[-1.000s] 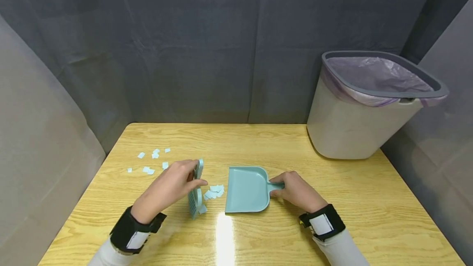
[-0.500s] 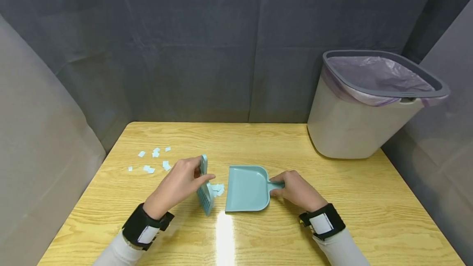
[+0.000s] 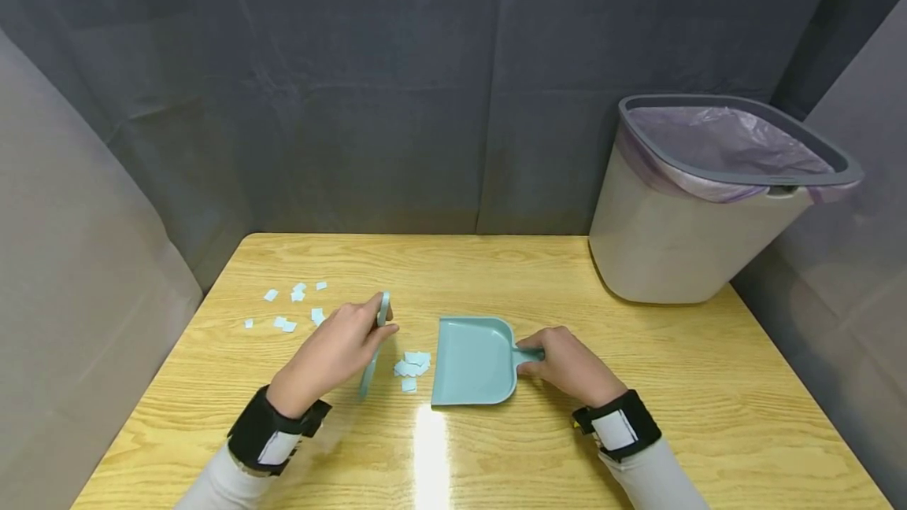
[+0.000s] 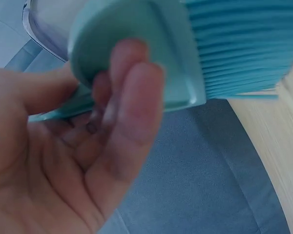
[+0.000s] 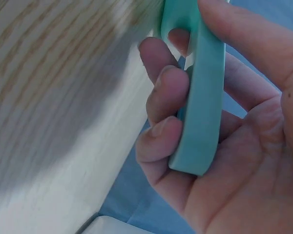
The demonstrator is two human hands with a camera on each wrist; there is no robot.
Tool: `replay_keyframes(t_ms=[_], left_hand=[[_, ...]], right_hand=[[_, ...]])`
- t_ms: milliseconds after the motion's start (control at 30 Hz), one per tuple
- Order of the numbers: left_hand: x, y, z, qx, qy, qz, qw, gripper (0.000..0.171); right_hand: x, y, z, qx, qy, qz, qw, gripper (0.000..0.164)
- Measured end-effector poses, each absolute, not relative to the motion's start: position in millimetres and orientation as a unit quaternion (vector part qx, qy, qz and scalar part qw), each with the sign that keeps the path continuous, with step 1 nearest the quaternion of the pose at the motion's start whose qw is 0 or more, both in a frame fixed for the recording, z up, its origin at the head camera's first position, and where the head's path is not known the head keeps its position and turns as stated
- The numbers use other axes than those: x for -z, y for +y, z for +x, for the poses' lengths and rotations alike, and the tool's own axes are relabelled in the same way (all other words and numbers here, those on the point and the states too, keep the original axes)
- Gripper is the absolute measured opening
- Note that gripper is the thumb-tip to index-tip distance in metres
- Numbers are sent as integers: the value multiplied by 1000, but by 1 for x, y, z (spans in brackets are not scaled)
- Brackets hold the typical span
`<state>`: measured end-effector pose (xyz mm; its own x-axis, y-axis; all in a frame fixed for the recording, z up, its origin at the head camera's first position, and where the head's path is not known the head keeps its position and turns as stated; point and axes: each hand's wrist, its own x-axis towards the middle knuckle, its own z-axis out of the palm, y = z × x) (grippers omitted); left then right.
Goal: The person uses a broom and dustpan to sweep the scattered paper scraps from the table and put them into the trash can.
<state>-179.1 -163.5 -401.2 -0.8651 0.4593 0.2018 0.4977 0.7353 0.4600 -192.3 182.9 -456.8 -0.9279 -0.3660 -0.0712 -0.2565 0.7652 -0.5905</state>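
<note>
The left hand (image 3: 335, 351) grips a brush (image 4: 200, 48) (blue-bristled); the right hand (image 3: 570, 368) grips a dustpan (image 3: 471, 362), pale scraps (image 3: 414, 364) between.

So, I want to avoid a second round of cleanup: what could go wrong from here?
The pile of paper scraps lies beside the dustpan, just off its open edge, so some pieces might slip under or past it. A small tilt of the right hand, which grips the handle, could lift that edge. The scattered scraps lie farther left, on the other side of the brush, and might be overlooked.
</note>
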Motion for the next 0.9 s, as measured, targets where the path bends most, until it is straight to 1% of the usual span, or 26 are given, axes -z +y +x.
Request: replay_keyframes(t_ms=[233, 500, 900], left_hand=[[405, -157, -177, 232, -932, -278, 13, 21], [410, -140, -177, 264, -917, -299, -1, 14], [411, -122, -176, 304, -895, -325, -23, 15]], right_hand=[[452, 182, -190, 304, 931, -174, 101, 33], [448, 174, -185, 292, 935, -177, 94, 31], [445, 164, -176, 288, 938, -173, 82, 28]])
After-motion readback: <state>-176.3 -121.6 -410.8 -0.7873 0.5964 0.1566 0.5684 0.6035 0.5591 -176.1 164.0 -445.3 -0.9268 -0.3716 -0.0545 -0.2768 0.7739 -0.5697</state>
